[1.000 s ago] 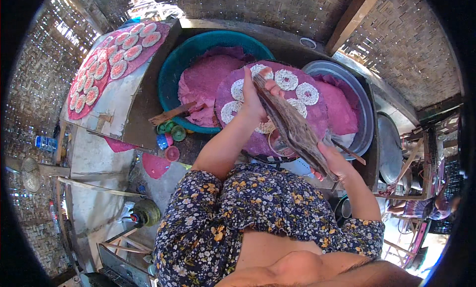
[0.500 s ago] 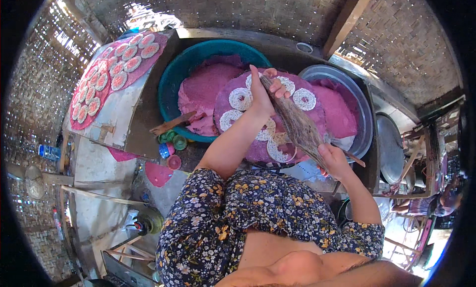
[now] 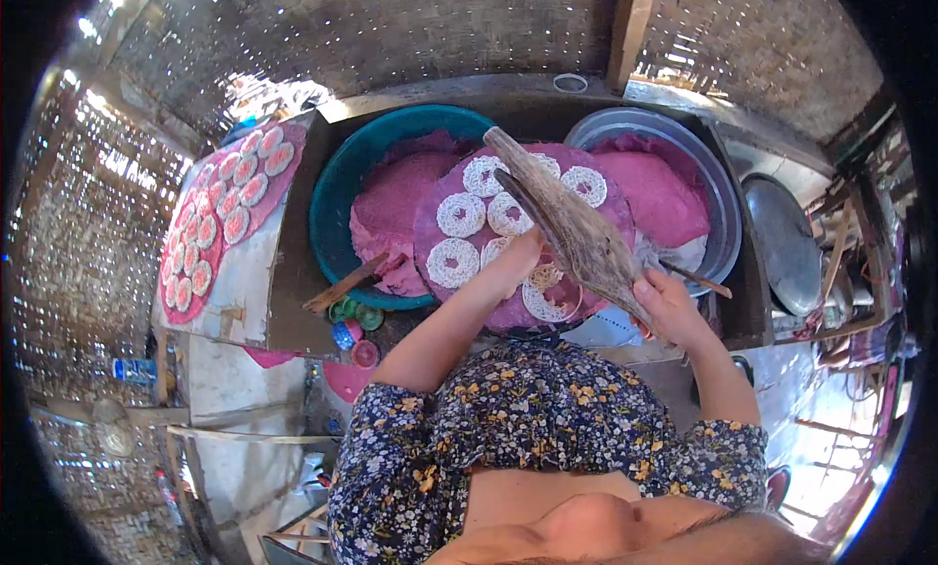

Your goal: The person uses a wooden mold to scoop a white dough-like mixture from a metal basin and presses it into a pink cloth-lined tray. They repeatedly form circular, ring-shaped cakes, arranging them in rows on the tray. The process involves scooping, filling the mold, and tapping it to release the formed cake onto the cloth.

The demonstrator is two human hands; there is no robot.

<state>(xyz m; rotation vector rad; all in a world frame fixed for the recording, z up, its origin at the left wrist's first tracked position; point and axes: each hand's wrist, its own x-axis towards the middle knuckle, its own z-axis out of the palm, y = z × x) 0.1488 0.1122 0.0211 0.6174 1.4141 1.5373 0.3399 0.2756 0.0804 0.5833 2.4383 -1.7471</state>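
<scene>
My right hand (image 3: 664,306) grips the lower end of a long, weathered, split piece of wood (image 3: 576,233), held slanting over a round purple-pink mat (image 3: 493,306). On that mat lie several white lacy rings (image 3: 459,213), one near the bottom looking broken or irregular (image 3: 547,301). My left hand (image 3: 520,254) is below the wood at the middle of the mat, beside the rings, no longer gripping the upper end; its fingers are mostly hidden. The mat spans a teal basin (image 3: 337,228) and a grey basin (image 3: 718,213), both holding pink cloth-like material.
A slanted board at left carries pink sheets with several red-and-white rounds (image 3: 233,223). Small colored cups (image 3: 363,353) and a loose stick (image 3: 347,280) lie by the teal basin. A large metal lid (image 3: 787,238) stands right. Woven walls (image 3: 440,33) enclose the area.
My left hand has let go of the wood's upper end and moved down beneath it toward the rings. My right hand still holds the wood. The view has shifted, so the scene appears lower.
</scene>
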